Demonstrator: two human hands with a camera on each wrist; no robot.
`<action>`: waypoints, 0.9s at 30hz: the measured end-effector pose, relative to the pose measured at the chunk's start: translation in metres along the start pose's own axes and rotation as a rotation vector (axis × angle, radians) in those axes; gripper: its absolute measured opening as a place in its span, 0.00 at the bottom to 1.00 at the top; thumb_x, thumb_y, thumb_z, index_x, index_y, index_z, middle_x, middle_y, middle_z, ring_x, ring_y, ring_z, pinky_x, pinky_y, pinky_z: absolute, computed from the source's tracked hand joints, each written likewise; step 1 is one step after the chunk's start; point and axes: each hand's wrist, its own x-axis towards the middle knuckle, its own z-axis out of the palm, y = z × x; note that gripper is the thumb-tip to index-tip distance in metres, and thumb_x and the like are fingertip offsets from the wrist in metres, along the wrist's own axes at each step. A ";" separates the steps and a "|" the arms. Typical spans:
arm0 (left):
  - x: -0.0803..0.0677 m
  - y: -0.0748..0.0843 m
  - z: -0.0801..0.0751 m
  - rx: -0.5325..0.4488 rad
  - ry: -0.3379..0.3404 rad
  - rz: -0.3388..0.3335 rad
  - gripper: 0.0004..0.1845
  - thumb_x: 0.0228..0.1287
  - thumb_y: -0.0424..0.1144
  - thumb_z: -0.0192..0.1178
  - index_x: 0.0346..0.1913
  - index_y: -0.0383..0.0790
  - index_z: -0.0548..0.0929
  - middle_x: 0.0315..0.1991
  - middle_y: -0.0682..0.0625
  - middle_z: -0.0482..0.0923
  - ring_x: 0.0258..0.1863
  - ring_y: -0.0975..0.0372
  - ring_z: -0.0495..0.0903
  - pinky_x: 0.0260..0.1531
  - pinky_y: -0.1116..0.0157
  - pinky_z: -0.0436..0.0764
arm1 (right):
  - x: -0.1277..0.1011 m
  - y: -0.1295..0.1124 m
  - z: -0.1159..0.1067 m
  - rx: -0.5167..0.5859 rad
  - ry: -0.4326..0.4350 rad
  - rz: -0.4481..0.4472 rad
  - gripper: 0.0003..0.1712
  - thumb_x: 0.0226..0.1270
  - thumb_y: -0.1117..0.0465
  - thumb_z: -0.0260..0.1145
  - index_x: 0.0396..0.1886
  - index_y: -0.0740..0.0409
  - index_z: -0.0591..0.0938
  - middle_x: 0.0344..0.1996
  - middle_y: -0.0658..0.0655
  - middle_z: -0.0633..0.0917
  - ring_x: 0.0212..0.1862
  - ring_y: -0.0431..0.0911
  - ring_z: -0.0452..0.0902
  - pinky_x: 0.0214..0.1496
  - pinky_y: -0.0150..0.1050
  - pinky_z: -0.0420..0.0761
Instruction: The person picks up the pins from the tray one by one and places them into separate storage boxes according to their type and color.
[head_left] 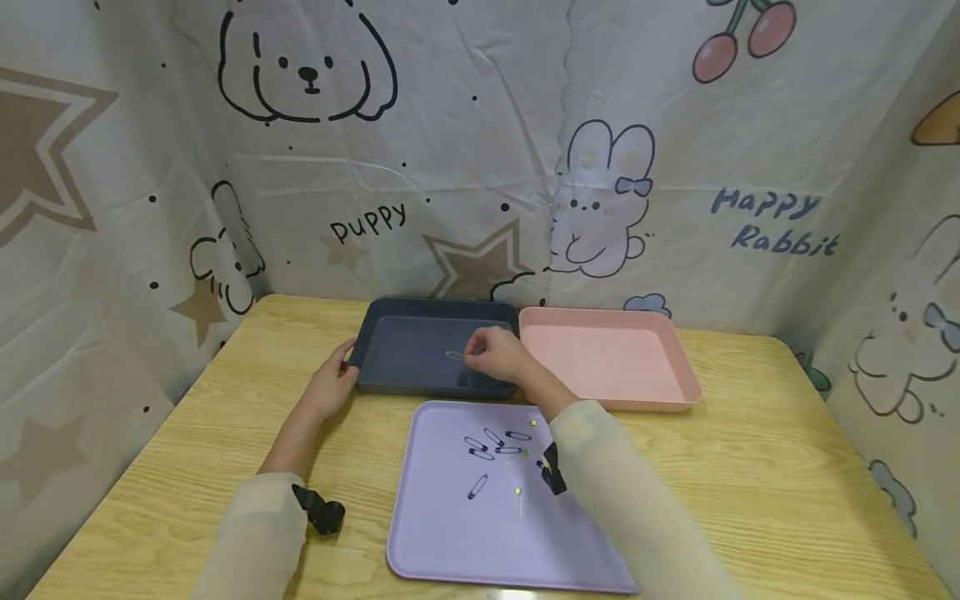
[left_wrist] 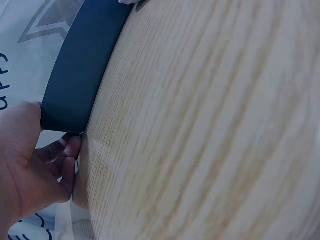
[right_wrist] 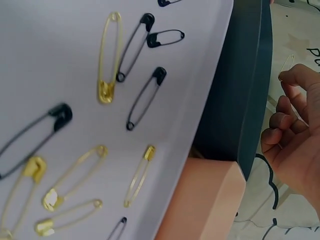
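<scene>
My right hand (head_left: 498, 354) pinches a gold safety pin (head_left: 453, 355) between thumb and fingertips, above the dark blue tray (head_left: 408, 388). In the right wrist view its other fingers curl loosely below the pinch. At the left end of that tray, my left hand (head_left: 330, 385) grips the corner. Its thumb is against the wall and its fingers bend round by the bottom edge, as the left wrist view shows. Several black safety pins (right_wrist: 160, 75) and gold safety pins (right_wrist: 106, 92) lie scattered on the lavender tray (head_left: 450, 533). My right forearm covers part of that tray.
A pink tray (head_left: 607, 358) stands to the right of the dark blue one, close against it. All three trays sit on a wooden table (head_left: 750, 467). A printed curtain (head_left: 465, 150) hangs behind the table and along both sides.
</scene>
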 end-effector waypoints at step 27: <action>-0.001 0.001 0.000 -0.011 -0.007 -0.021 0.30 0.70 0.37 0.38 0.74 0.40 0.49 0.57 0.30 0.68 0.53 0.46 0.70 0.52 0.50 0.69 | 0.001 0.011 0.027 0.009 0.057 0.130 0.06 0.59 0.56 0.64 0.31 0.53 0.81 0.23 0.49 0.79 0.25 0.41 0.71 0.30 0.33 0.69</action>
